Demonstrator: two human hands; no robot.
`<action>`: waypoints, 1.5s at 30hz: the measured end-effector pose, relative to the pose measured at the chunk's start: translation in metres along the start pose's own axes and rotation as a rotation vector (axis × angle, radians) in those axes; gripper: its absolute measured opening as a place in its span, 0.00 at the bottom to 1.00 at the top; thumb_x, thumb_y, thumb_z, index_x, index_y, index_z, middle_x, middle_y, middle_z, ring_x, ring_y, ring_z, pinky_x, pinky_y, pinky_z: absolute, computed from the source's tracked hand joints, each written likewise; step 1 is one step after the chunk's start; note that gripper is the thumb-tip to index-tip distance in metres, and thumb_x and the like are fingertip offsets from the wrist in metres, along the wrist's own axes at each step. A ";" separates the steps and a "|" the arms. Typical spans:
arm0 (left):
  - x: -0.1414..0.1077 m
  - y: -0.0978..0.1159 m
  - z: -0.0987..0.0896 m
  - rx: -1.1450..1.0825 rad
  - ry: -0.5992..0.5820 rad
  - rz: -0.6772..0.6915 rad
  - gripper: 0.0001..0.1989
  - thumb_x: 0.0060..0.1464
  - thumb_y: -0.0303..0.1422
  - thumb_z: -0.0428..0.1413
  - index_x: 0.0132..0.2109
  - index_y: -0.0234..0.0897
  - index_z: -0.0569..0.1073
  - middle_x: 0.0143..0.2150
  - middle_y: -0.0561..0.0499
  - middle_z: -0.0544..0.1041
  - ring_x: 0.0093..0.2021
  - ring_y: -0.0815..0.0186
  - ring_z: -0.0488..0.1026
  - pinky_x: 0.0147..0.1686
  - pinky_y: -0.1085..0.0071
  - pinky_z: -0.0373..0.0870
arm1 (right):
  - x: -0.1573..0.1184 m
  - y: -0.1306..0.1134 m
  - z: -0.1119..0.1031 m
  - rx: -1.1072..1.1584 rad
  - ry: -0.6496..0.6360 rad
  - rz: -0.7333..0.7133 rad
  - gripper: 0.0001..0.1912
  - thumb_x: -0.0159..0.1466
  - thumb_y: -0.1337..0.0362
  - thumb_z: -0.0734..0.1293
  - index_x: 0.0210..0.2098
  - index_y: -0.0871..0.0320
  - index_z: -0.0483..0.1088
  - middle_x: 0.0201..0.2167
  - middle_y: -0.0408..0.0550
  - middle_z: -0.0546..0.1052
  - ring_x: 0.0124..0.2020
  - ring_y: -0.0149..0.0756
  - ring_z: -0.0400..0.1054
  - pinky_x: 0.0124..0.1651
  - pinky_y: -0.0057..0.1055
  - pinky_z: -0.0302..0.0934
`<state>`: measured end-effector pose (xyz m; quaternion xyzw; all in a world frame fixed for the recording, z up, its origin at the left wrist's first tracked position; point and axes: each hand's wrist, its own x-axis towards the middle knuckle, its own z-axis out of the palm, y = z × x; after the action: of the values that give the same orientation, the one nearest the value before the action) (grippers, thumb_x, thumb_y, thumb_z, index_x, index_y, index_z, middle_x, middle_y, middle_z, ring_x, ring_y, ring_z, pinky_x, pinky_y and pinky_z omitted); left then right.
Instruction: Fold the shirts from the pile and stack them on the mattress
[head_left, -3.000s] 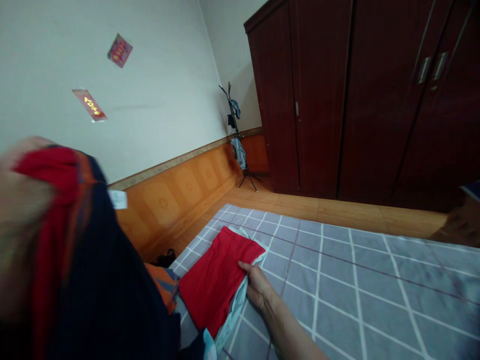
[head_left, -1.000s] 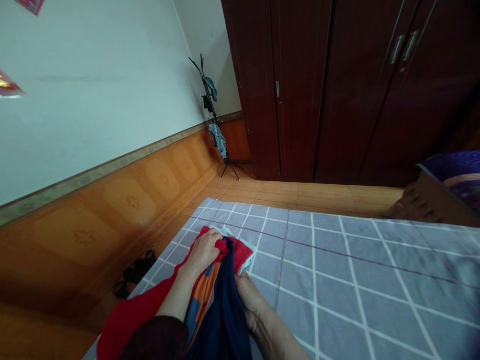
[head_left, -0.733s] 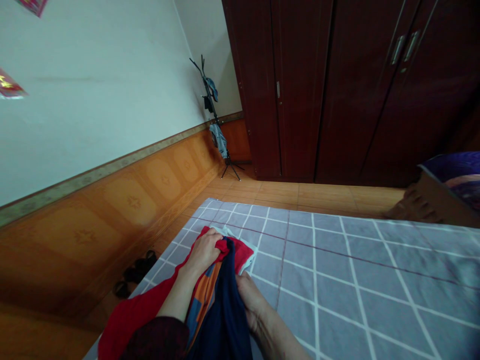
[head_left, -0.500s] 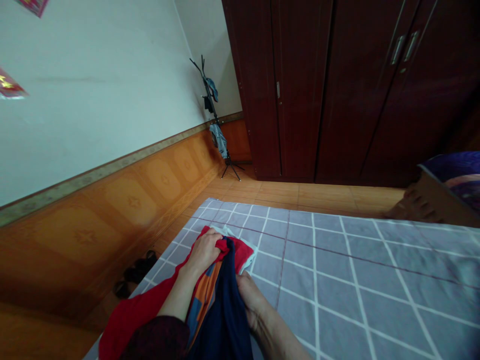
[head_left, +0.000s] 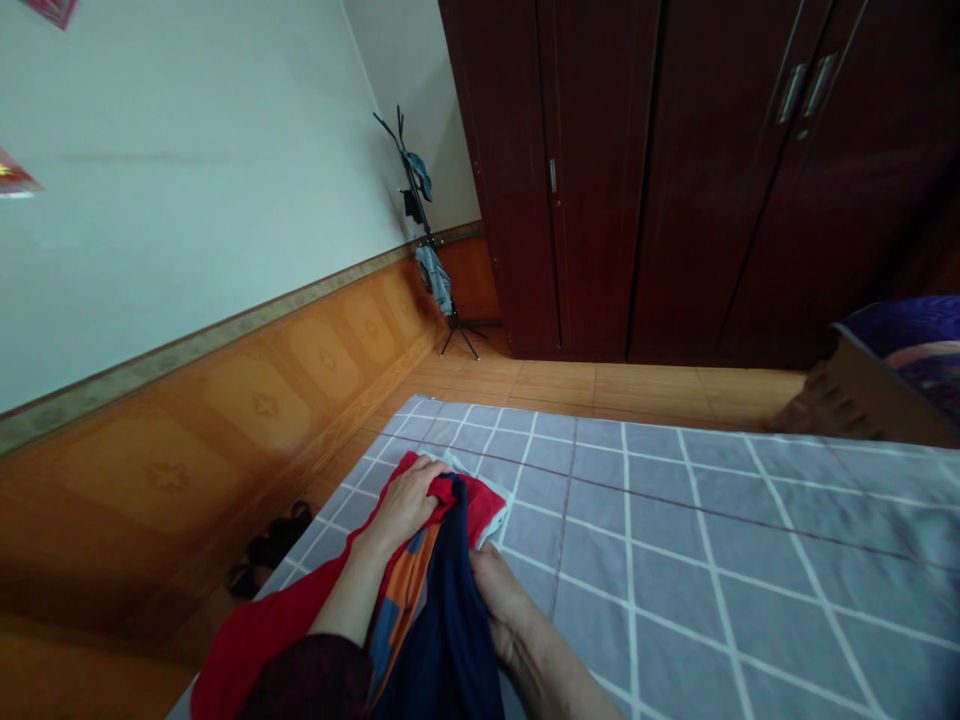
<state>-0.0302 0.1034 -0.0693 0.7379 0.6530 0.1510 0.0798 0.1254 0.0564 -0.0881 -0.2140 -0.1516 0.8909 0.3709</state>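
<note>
On the bed near its left edge lies a bunched garment, with red cloth (head_left: 270,630) on the left and navy cloth (head_left: 442,640) on the right. Between them shows a strip of orange and blue-grey patterned cloth (head_left: 401,600). My left hand (head_left: 409,503) is closed on the gathered red and navy cloth at the far end, fingers curled over the fold. My right hand (head_left: 496,590) grips the right edge of the navy cloth; its fingertips are partly hidden. A pale blue cloth (head_left: 454,461) peeks out beneath the red.
The bed has a grey sheet with white grid lines (head_left: 675,530). Dark shoes (head_left: 274,545) lie on the floor to the left. Beyond the bed stand a coat rack (head_left: 427,225) with clothes and a dark red wardrobe (head_left: 600,200). A purple cloth (head_left: 907,325) covers something brown at right.
The view has shifted slightly. Both hands keep their hold on the cloth, with hardly any movement.
</note>
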 end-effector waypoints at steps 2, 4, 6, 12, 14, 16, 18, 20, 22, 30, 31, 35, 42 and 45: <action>0.000 -0.003 0.002 -0.010 -0.006 -0.003 0.20 0.45 0.18 0.48 0.43 0.39 0.74 0.44 0.49 0.71 0.45 0.63 0.70 0.47 0.69 0.65 | 0.000 0.000 0.001 0.011 -0.005 0.005 0.14 0.43 0.64 0.73 0.30 0.60 0.72 0.21 0.45 0.77 0.27 0.40 0.73 0.30 0.32 0.68; 0.001 -0.004 0.003 -0.024 -0.013 0.003 0.19 0.46 0.18 0.48 0.42 0.39 0.74 0.44 0.49 0.71 0.45 0.63 0.70 0.47 0.70 0.65 | 0.000 0.000 0.001 0.021 -0.011 0.010 0.15 0.43 0.64 0.72 0.31 0.60 0.72 0.21 0.45 0.76 0.27 0.41 0.73 0.31 0.33 0.68; 0.001 -0.003 0.003 -0.037 -0.017 0.015 0.17 0.47 0.19 0.48 0.40 0.39 0.75 0.44 0.49 0.71 0.45 0.64 0.71 0.47 0.70 0.65 | 0.002 0.002 -0.001 0.022 -0.019 0.002 0.15 0.43 0.65 0.72 0.31 0.59 0.72 0.22 0.45 0.76 0.27 0.41 0.73 0.31 0.33 0.68; 0.002 0.002 0.002 -0.130 -0.059 0.084 0.12 0.47 0.20 0.46 0.31 0.39 0.72 0.50 0.52 0.73 0.47 0.66 0.72 0.47 0.71 0.64 | 0.005 0.005 -0.008 -0.013 -0.031 -0.029 0.13 0.46 0.64 0.72 0.33 0.60 0.73 0.24 0.45 0.77 0.28 0.40 0.73 0.32 0.33 0.68; 0.003 0.001 0.004 -0.160 -0.070 0.092 0.14 0.45 0.19 0.46 0.31 0.39 0.71 0.51 0.52 0.74 0.51 0.65 0.70 0.50 0.70 0.63 | 0.005 0.005 -0.008 -0.019 -0.028 -0.027 0.12 0.47 0.64 0.72 0.32 0.60 0.73 0.24 0.45 0.77 0.28 0.39 0.73 0.31 0.32 0.68; 0.003 -0.002 0.007 -0.187 -0.081 0.089 0.14 0.44 0.18 0.46 0.31 0.39 0.71 0.50 0.51 0.75 0.52 0.64 0.70 0.50 0.70 0.62 | 0.005 0.004 -0.008 -0.019 -0.024 -0.026 0.12 0.47 0.64 0.72 0.31 0.59 0.73 0.25 0.45 0.77 0.27 0.39 0.73 0.31 0.32 0.67; 0.004 -0.004 0.009 -0.210 -0.082 0.094 0.13 0.43 0.18 0.46 0.31 0.39 0.71 0.48 0.51 0.76 0.50 0.65 0.71 0.49 0.71 0.63 | 0.004 0.004 -0.007 -0.019 -0.020 -0.024 0.12 0.46 0.64 0.72 0.32 0.59 0.73 0.25 0.45 0.78 0.27 0.38 0.73 0.30 0.32 0.67; 0.005 -0.005 0.010 -0.226 -0.077 0.113 0.13 0.42 0.18 0.46 0.30 0.38 0.70 0.46 0.50 0.77 0.48 0.65 0.72 0.48 0.71 0.63 | 0.004 0.003 -0.006 -0.025 -0.005 -0.010 0.14 0.46 0.64 0.72 0.33 0.60 0.73 0.26 0.46 0.78 0.26 0.38 0.73 0.30 0.31 0.67; 0.005 -0.004 0.010 -0.227 -0.066 0.136 0.14 0.42 0.17 0.45 0.30 0.38 0.70 0.44 0.50 0.76 0.46 0.66 0.71 0.47 0.72 0.63 | 0.004 0.002 -0.005 -0.030 0.008 -0.001 0.17 0.45 0.63 0.72 0.35 0.60 0.73 0.26 0.46 0.78 0.26 0.38 0.73 0.29 0.32 0.67; 0.003 0.004 0.005 -0.178 -0.050 0.104 0.15 0.42 0.18 0.45 0.32 0.38 0.70 0.38 0.52 0.73 0.40 0.66 0.71 0.42 0.73 0.64 | 0.004 0.003 -0.007 -0.041 0.011 -0.012 0.15 0.43 0.62 0.73 0.30 0.61 0.73 0.21 0.45 0.76 0.26 0.39 0.73 0.32 0.32 0.68; 0.003 0.005 0.004 -0.184 -0.059 0.096 0.17 0.41 0.18 0.45 0.35 0.39 0.71 0.39 0.52 0.73 0.41 0.65 0.71 0.43 0.72 0.64 | 0.004 0.003 -0.008 -0.048 0.003 -0.010 0.15 0.44 0.62 0.73 0.31 0.62 0.73 0.21 0.46 0.76 0.26 0.39 0.73 0.32 0.33 0.68; 0.004 0.006 0.000 -0.228 -0.124 0.059 0.30 0.36 0.16 0.45 0.48 0.40 0.71 0.48 0.51 0.74 0.50 0.64 0.69 0.50 0.70 0.61 | 0.003 0.004 -0.009 -0.067 -0.004 0.015 0.16 0.48 0.59 0.73 0.33 0.62 0.73 0.22 0.46 0.77 0.24 0.38 0.73 0.32 0.33 0.68; 0.006 0.006 0.001 -0.266 -0.086 0.018 0.13 0.42 0.19 0.49 0.34 0.36 0.72 0.36 0.50 0.75 0.39 0.64 0.71 0.40 0.71 0.65 | 0.003 0.004 -0.009 -0.019 -0.034 0.040 0.16 0.48 0.60 0.73 0.34 0.62 0.73 0.25 0.48 0.78 0.27 0.40 0.74 0.34 0.34 0.69; 0.007 0.005 0.002 -0.269 -0.047 0.009 0.07 0.45 0.22 0.51 0.31 0.36 0.69 0.34 0.51 0.73 0.37 0.65 0.70 0.38 0.71 0.65 | 0.004 0.005 -0.010 -0.040 -0.021 0.035 0.15 0.47 0.63 0.72 0.34 0.62 0.74 0.25 0.49 0.78 0.27 0.40 0.74 0.34 0.35 0.69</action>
<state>-0.0242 0.1095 -0.0687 0.7269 0.6213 0.2203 0.1925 0.1250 0.0569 -0.0994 -0.2148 -0.1697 0.8962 0.3492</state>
